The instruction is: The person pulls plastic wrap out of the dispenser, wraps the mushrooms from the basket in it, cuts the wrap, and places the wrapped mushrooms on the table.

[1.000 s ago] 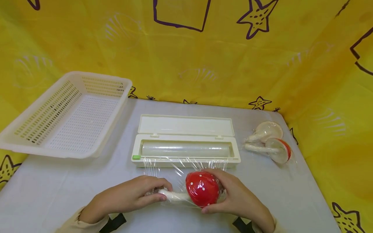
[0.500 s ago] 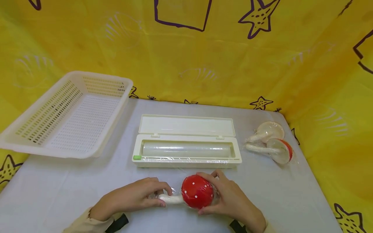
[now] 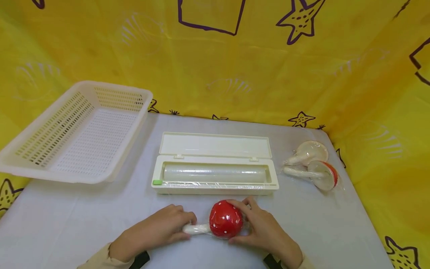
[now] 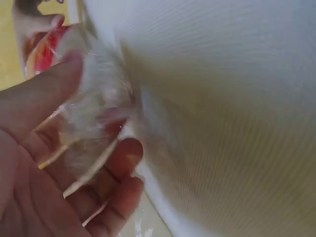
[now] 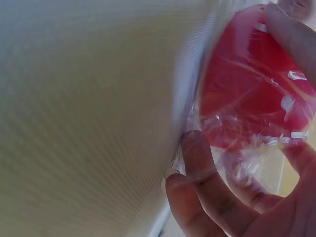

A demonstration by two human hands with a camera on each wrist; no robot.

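A red mushroom (image 3: 226,219) with white dots and a white stem lies sideways between my hands at the front of the table, wrapped in clear cling film. My left hand (image 3: 161,229) pinches the stem end; the left wrist view shows crumpled film (image 4: 94,98) between thumb and fingers. Around the far and near sides of the cap, my right hand (image 3: 263,228) grips with thumb and fingers. Film bunches at the edge of the red cap (image 5: 247,84) by the right fingers. Behind the mushroom stands a cream cling film dispenser (image 3: 215,189), lid up, with the film roll (image 3: 215,173) inside.
Two film-wrapped mushrooms lie at the right: a pale one (image 3: 312,151) and one with a red-edged cap (image 3: 324,175). A white perforated basket (image 3: 132,149) stands at the left. Yellow patterned cloth (image 3: 215,56) hangs behind the white-covered table (image 3: 302,224).
The film that stretched from dispenser to mushroom has come apart, leaving its end along the dispenser's front edge. The mushroom has shifted slightly left and turned, and both hands have drawn closer together.
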